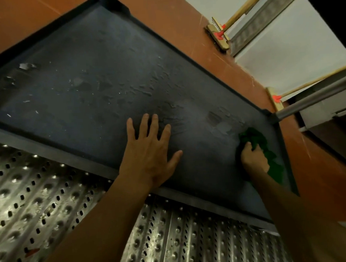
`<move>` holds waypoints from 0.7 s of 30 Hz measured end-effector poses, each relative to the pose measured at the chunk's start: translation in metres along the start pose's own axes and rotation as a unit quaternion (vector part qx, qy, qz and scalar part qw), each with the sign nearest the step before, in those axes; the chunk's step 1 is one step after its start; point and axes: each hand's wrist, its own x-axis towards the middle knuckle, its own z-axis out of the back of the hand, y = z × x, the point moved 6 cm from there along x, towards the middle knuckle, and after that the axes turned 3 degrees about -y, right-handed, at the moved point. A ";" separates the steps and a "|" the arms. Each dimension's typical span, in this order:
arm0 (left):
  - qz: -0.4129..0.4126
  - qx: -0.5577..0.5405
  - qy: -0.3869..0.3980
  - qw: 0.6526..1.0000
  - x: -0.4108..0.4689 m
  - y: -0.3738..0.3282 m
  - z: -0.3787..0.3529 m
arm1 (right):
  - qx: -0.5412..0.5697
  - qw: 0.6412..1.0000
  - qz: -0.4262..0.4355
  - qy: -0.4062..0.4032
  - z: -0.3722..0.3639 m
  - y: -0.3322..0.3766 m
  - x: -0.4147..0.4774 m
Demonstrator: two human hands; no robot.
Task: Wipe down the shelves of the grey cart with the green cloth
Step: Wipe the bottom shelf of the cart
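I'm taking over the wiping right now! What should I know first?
Left hand: open, flat on the dark grey cart shelf, near its front edge.
Right hand: grips the crumpled green cloth, pressed into the shelf's right corner.
Done: hard to tell; wiping is at that corner.
Left: pale flecks and patchy smudges cover the middle and left side, so wipe there next. No other shelf is in view.
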 end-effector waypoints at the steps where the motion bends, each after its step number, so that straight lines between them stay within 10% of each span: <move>1: 0.000 0.001 0.000 1.000 0.000 0.000 0.000 | -0.003 1.000 0.010 0.000 -0.002 0.011 -0.001; 21: 0.024 -0.080 -0.078 0.993 -0.007 -0.002 0.018 | 0.037 0.976 0.205 0.067 -0.036 0.236 -0.075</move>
